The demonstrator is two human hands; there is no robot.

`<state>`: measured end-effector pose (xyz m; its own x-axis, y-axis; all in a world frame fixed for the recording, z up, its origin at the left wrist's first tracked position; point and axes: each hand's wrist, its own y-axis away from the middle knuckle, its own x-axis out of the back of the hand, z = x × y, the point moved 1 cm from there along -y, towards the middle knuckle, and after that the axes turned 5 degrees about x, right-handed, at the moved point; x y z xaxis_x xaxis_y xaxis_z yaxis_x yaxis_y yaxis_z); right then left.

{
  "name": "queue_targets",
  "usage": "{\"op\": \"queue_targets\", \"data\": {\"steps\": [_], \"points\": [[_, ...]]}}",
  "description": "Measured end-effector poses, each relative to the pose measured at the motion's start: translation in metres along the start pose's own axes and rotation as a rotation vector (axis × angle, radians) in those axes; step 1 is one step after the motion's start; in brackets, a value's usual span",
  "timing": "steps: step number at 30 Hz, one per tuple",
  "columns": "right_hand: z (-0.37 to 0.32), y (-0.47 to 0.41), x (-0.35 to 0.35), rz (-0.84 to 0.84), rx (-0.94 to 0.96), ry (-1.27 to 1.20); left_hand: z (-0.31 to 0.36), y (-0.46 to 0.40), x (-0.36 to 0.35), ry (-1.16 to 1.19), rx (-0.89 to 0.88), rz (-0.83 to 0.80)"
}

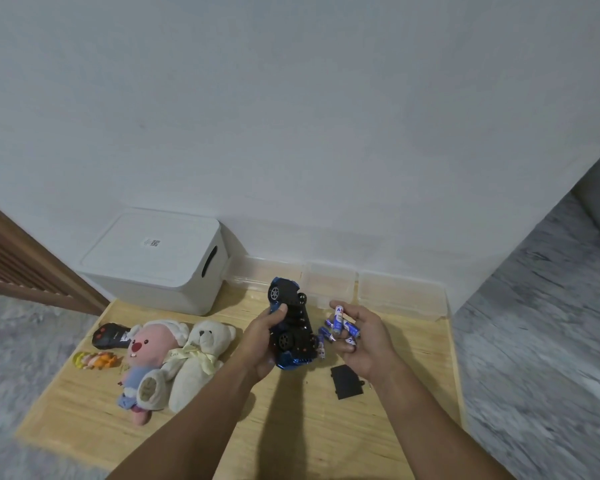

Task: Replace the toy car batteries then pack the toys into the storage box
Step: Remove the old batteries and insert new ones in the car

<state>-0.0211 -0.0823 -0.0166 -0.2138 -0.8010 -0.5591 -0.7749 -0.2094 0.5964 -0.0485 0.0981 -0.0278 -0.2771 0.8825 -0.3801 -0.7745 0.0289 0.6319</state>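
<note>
Over the tabletop [291, 427], your left hand [262, 341] grips the toy car [291, 323] belly-up, presumably so its battery bay faces you. Its long axis runs away from you toward the wall. Just right of the car, your right hand [361, 337] cups several batteries [340, 323]. The battery cover [347, 382] lies below them; the storage box [153, 261] sits closed, far left of the car.

"Love" on bear's ribbon [176, 355], battery [338, 318] print — unreadable
</note>
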Motion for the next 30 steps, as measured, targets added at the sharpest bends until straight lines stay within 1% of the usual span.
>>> {"op": "queue_targets", "data": {"steps": [4,7,9,12,14,16,18,21,24,27,30], "points": [[0.0,0.003,0.002,-0.077,-0.045,-0.059,0.008,0.003,0.008,-0.009,0.005,0.059],[0.006,0.002,0.002,-0.126,-0.114,-0.17,0.012,0.004,0.011,-0.12,-0.034,0.185],[0.008,0.001,0.003,-0.121,-0.135,-0.193,0.011,0.005,0.01,-0.216,-0.081,0.29],[0.008,0.001,0.006,-0.058,-0.125,-0.118,0.004,0.002,0.01,-0.484,-0.221,0.416],[0.006,0.002,0.009,-0.003,-0.108,-0.062,-0.005,-0.002,0.012,-0.778,-0.282,0.466],[0.003,0.002,0.014,0.044,-0.095,-0.044,-0.015,-0.008,0.013,-1.067,-0.241,0.493],[0.0,0.002,0.02,0.093,-0.077,-0.042,-0.024,-0.009,0.01,-1.237,-0.191,0.532],[-0.004,0.002,0.033,0.172,-0.051,-0.03,-0.033,-0.005,0.006,-1.384,-0.181,0.584],[-0.006,0.0,0.048,0.249,-0.027,-0.032,-0.038,-0.007,0.01,-1.492,-0.19,0.591],[-0.011,-0.002,0.063,0.338,0.006,-0.032,-0.04,-0.01,0.011,-1.538,-0.203,0.608],[-0.02,-0.006,0.075,0.392,0.042,-0.057,-0.04,-0.012,0.003,-1.584,-0.187,0.658]]}}
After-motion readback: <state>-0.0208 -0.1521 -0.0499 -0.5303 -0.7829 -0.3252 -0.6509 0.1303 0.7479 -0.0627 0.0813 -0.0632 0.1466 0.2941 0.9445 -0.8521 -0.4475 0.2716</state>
